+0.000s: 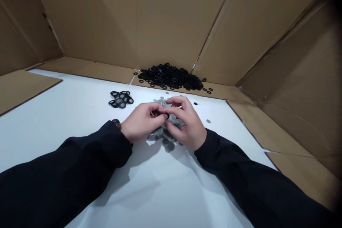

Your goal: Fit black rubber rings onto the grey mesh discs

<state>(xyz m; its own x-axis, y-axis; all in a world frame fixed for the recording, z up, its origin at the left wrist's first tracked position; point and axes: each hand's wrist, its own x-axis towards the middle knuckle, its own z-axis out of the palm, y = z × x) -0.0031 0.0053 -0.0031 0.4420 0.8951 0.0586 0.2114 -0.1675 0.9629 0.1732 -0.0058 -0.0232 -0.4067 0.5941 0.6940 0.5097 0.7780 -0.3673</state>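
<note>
A small black rubber ring (167, 116) shows at the fingertips of my hands, mostly hidden by them. My left hand (143, 119) pinches it between thumb and fingers. From the other side, my right hand (187, 123) closes in with curled fingers, its index fingertip against the ring and the left fingers. Whether a disc sits inside the ring is hidden. Beneath both hands lies a loose spread of small grey mesh-like discs (169, 145). To the left is a small pile of black rings with grey discs in them (121, 99).
A large heap of black rings (171, 76) rests on a cardboard strip against the back wall. Single rings (209, 92) lie at its right. One grey disc (208, 121) is apart on the white table (149, 199). Cardboard walls (165, 17) enclose the back and sides.
</note>
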